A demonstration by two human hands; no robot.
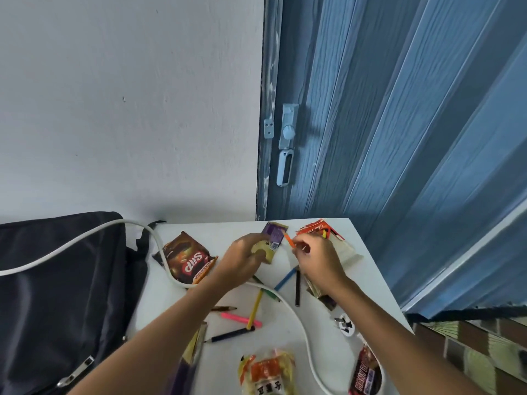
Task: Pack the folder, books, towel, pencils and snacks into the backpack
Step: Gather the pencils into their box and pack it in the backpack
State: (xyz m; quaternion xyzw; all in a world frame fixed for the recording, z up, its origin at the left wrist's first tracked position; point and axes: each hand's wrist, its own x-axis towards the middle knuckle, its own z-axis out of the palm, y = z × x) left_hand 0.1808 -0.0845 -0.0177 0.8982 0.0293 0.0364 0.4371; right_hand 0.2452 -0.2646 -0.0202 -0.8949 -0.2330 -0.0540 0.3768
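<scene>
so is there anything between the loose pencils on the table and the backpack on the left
Yes. The white cable loops across the table between the pencils and the backpack, and the brown snack bag lies beside it. Both lie flat, so a lifted pencil should pass over them.

Around the white table point(176, 303): backpack point(57, 280) to its left is black w/ a silver zip. Brown Siip snack pack point(186, 259) has white-red lettering, orange edge. The packet point(272, 242) in my left hand point(242, 260) is purple and pale yellow; my right hand point(316, 258) pinches an orange pencil point(290, 241). Loose pencils mid-table: blue point(286, 278), black point(297, 289), yellow point(255, 309), pink point(241, 319), navy point(229, 334), green point(271, 294). Near-edge pack point(266, 372) is orange-yellow, blurry, prob. w/ black characters. White cable point(299, 317) crosses it. Door point(399, 109) behind the table: blue, ribbed.
</scene>
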